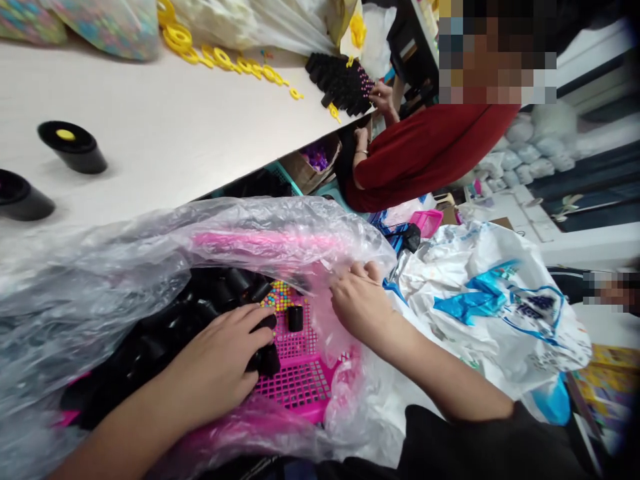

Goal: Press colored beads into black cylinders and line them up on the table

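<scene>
A pink mesh basket point(295, 387) sits inside a clear plastic bag point(150, 230). Many short black cylinders point(145, 347) fill its left part. My left hand point(220, 360) reaches in with spread, slightly bent fingers, touching the cylinders at the edge of the pile. One black cylinder point(295, 319) stands apart on the mesh, beyond my fingertips. Small multicoloured beads point(280, 293) lie at the basket's far side. On the right, my right hand point(363, 300) is closed on the bag's edge, its fingertips partly hidden by the plastic.
Two black cylinders, one with a yellow centre point(73, 147), stand on the white table point(165, 133). Yellow ring pieces point(220, 59) line its back. Across the corner, a co-worker in a red sleeve point(430, 150) handles grouped black cylinders point(340, 83). White sacks point(475, 267) lie to the right.
</scene>
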`<act>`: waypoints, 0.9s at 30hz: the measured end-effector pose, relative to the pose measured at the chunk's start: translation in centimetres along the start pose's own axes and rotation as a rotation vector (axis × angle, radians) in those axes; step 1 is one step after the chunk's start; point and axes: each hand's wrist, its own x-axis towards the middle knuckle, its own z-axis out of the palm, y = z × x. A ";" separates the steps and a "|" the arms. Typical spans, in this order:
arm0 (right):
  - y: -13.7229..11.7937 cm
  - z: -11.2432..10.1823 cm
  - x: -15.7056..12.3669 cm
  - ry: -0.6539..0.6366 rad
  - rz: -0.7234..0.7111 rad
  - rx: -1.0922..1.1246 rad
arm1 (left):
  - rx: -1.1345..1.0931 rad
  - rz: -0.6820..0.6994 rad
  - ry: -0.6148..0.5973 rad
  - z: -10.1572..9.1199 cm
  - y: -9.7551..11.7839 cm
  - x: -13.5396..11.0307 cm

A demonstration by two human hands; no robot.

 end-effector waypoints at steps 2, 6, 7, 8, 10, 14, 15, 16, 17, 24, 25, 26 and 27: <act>0.5 -0.2 0.4 -0.001 0.024 0.019 | -0.026 -0.011 -0.024 -0.7 0.0 0.3; 1.5 -1.0 1.7 0.065 0.032 0.058 | -0.040 -0.035 -0.020 -1.6 -0.1 0.5; 1.9 -1.1 2.0 0.085 0.026 0.071 | -0.046 -0.038 -0.015 -1.7 -0.1 0.5; 2.3 -1.2 2.4 0.100 0.022 0.084 | -0.052 -0.042 -0.013 -1.7 -0.1 0.4; 3.3 -1.2 2.9 0.104 0.010 0.117 | -0.056 -0.047 -0.020 -1.7 -0.1 0.3; 4.7 -1.9 3.2 0.060 -0.061 0.230 | -0.044 -0.043 -0.032 -1.7 0.1 0.4; 4.8 -2.3 3.0 0.048 -0.087 0.251 | -0.038 -0.043 -0.029 -1.7 0.1 0.4; 4.6 -2.6 2.8 0.037 -0.110 0.260 | -0.030 -0.044 -0.027 -1.7 0.2 0.5; 4.3 -2.8 2.6 0.029 -0.124 0.252 | -0.022 -0.045 -0.027 -1.7 0.3 0.5; 0.6 0.7 2.1 0.090 -0.175 -0.131 | 0.028 -0.049 -0.047 -1.3 0.5 0.9; 0.4 1.2 2.3 0.067 -0.301 -0.130 | 0.044 -0.051 -0.040 -1.2 0.5 0.9; 0.3 1.5 2.6 0.029 -0.444 -0.111 | 0.062 -0.053 -0.029 -1.0 0.6 1.0; 0.3 1.6 2.9 -0.024 -0.567 -0.084 | 0.080 -0.055 -0.016 -0.9 0.6 1.0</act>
